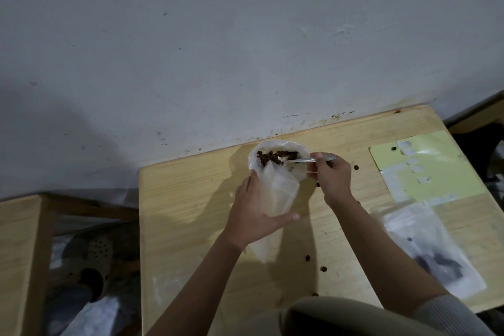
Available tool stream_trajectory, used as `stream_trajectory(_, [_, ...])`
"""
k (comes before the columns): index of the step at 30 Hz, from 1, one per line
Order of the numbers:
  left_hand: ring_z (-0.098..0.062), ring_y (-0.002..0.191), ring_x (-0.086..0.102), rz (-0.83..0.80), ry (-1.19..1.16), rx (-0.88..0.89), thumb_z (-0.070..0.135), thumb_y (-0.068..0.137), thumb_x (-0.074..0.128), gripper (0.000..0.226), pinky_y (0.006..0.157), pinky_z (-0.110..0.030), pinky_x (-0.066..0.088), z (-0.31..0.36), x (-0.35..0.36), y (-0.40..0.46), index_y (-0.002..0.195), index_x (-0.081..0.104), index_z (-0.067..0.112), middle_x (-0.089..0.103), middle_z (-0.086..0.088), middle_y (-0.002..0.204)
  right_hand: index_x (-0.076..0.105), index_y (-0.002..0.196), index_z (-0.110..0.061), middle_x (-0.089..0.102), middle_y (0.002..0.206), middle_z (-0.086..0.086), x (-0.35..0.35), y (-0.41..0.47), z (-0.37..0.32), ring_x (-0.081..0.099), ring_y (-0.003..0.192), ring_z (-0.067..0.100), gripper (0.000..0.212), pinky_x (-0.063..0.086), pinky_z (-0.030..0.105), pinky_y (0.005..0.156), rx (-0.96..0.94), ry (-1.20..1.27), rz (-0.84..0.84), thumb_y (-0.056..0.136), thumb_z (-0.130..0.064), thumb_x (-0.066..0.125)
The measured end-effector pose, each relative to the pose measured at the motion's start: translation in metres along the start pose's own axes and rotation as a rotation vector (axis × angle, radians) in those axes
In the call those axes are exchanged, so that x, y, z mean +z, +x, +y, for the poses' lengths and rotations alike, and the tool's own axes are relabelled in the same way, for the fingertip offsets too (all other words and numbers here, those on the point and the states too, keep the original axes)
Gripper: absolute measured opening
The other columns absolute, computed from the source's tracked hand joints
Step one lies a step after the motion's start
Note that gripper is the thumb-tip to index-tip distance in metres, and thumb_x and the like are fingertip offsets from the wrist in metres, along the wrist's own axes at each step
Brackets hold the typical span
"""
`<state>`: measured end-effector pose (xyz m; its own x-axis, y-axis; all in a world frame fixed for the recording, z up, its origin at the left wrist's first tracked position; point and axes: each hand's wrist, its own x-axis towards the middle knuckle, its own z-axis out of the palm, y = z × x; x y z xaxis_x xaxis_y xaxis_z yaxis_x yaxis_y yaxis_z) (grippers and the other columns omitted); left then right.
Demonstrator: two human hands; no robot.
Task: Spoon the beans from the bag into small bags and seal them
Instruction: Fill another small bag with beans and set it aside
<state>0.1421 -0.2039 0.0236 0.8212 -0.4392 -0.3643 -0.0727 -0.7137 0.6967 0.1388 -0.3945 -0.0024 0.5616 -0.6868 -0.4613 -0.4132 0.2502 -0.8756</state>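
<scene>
The left hand (252, 217) grips a small bag (278, 191); the right hand (331, 177) pinches a spoon (305, 160) over the beans (275, 157). A tilted spoon risks spilling beans onto the desk (191, 199).

Spoon (308, 160) bowl hidden among beans (275, 157); small bag (275, 194) lower end behind left hand (253, 215).

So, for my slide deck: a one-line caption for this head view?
Right hand dips a spoon into the bean bag; left hand holds a small bag.
</scene>
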Motion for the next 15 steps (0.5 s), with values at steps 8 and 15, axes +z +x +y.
stream_trajectory(8, [-0.017, 0.136, 0.022, -0.032, -0.051, -0.013, 0.079, 0.050, 0.070, 0.128, 0.107, -0.035, 0.028, -0.001, 0.000, -0.006, 0.149, 0.006, 0.030, 0.025, 0.007, 0.148, 0.067, 0.090, -0.005, 0.064, 0.071, 0.006, -0.004, 0.000, -0.008, 0.063, 0.057, 0.008, 0.016, 0.058, 0.029, 0.063, 0.016, 0.083, 0.014, 0.094, -0.012, 0.054])
stream_trajectory(15, [-0.007, 0.138, 0.009, -0.030, -0.085, -0.028, 0.069, 0.053, 0.077, 0.129, 0.105, -0.028, 0.017, -0.005, -0.001, -0.016, 0.150, 0.001, 0.030, 0.012, 0.011, 0.151, 0.067, 0.091, -0.003, 0.062, 0.071, 0.007, -0.018, -0.004, -0.016, 0.062, 0.055, 0.006, 0.017, 0.054, 0.025, 0.058, -0.031, 0.116, -0.001, 0.095, -0.010, 0.052])
